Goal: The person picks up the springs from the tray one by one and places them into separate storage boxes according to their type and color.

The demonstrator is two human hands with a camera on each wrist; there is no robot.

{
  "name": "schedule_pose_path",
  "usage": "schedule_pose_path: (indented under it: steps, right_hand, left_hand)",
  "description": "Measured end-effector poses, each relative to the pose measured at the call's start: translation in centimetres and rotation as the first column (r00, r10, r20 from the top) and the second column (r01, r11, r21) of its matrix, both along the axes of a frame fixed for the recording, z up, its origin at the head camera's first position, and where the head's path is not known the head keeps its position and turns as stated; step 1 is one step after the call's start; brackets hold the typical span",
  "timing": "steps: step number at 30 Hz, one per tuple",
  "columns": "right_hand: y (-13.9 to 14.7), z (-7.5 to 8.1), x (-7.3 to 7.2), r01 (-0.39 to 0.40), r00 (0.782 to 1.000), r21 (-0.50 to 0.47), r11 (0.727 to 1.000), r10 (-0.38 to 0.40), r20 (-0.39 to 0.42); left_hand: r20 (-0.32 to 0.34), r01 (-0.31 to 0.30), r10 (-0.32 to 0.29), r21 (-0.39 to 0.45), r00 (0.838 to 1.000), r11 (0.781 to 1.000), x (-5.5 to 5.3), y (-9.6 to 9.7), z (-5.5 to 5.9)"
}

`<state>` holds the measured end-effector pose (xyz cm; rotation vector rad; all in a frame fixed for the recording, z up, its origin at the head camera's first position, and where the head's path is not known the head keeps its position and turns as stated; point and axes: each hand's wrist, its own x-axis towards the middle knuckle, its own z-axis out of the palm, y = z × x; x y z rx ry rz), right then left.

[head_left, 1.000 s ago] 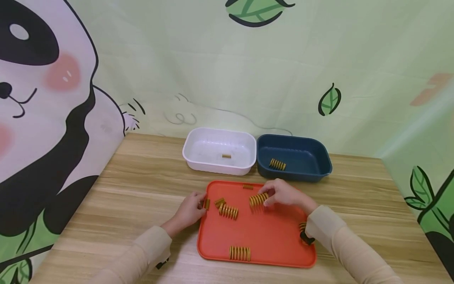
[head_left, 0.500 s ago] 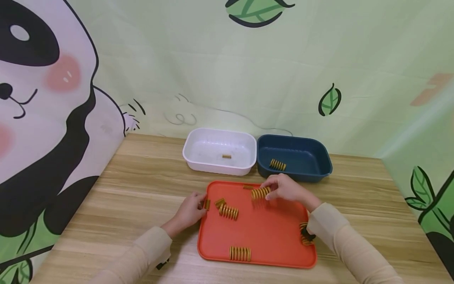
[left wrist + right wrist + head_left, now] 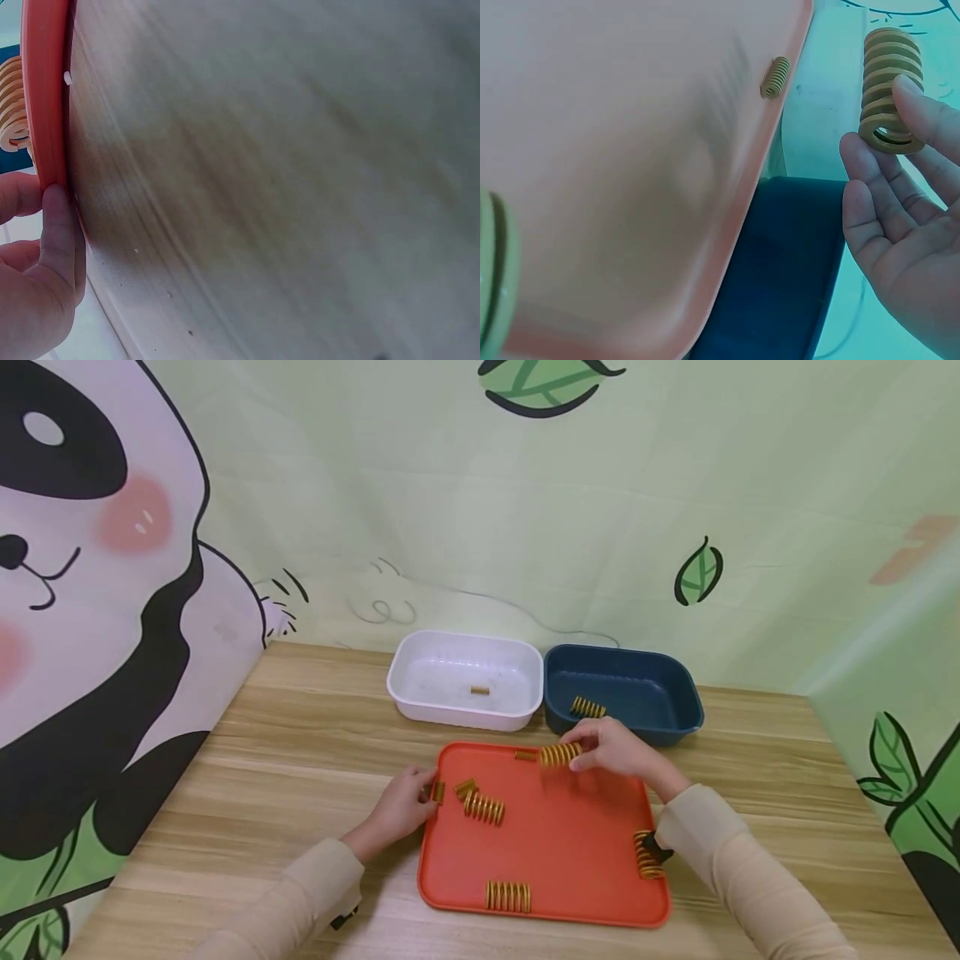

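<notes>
Pale green printed fabric backdrop (image 3: 375,485) is hanging behind everything. Light wood-grain surface (image 3: 300,727) is carrying the lot. Red rectangular plastic-looking tray (image 3: 566,852) is lying nearest the person. Behind it, shallow white plastic-looking bin (image 3: 465,720) and shallow navy-blue plastic-looking bin (image 3: 652,689) are standing side by side, blue on the right.

Left hand (image 3: 400,803) is pinching the tray's left rim, thumb and fingers closed on it. Right hand (image 3: 618,750) is clamping a large gold metal-looking coil spring (image 3: 560,754) between thumb and fingers, keeping it raised over the tray's far part, near the blue bin.

Other large gold springs: one (image 3: 588,707) is lying in blue; three are sitting on the tray: near edge (image 3: 507,897), right edge (image 3: 647,864) (partly hidden by black wrist gear (image 3: 659,848)), left of centre (image 3: 487,810).

Small gold springs: one (image 3: 480,691) is lying in white; three are sitting on the tray: far edge (image 3: 526,755), left edge (image 3: 438,792) by the left hand, one (image 3: 463,787) apparently touching the left-of-centre large one.

My read: early stage. Nine visible: two binned, one in hand, six waiting.
</notes>
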<state>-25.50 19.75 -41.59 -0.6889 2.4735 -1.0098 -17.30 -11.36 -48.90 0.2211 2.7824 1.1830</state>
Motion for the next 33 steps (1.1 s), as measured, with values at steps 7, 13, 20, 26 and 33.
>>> schedule_pose_path:
  steps: [7, 13, 20, 26, 33]
  right_hand:
    - [0.3, 0.2, -0.3, 0.030, 0.999, 0.010, 1.000, -0.030, -0.018]
    - [0.6, 0.3, -0.5, 0.056, 0.998, 0.012, 0.998, -0.056, -0.024]
    - [0.9, 0.4, -0.9, 0.107, 0.994, -0.005, 0.994, -0.107, -0.035]
    - [1.2, 0.4, -1.2, 0.135, 0.988, -0.012, 0.991, -0.136, -0.069]
    - [1.4, 0.3, -1.5, 0.146, 0.986, -0.011, 0.989, -0.146, -0.077]
  left_hand:
    - [-0.002, 0.007, -0.007, 0.007, 1.000, 1.000, 0.0, 0.0, 0.0]
    - [0.004, 0.006, -0.006, 0.008, 1.000, 1.000, 0.1, 0.1, 0.0]
    - [0.015, 0.002, -0.002, 0.011, 1.000, 1.000, 0.1, 0.1, 0.0]
    - [0.008, 0.006, -0.006, 0.010, 1.000, 1.000, 0.2, 0.1, 0.0]
    - [0.010, 0.000, -0.001, 0.014, 1.000, 1.000, 0.0, 0.0, 0.0]
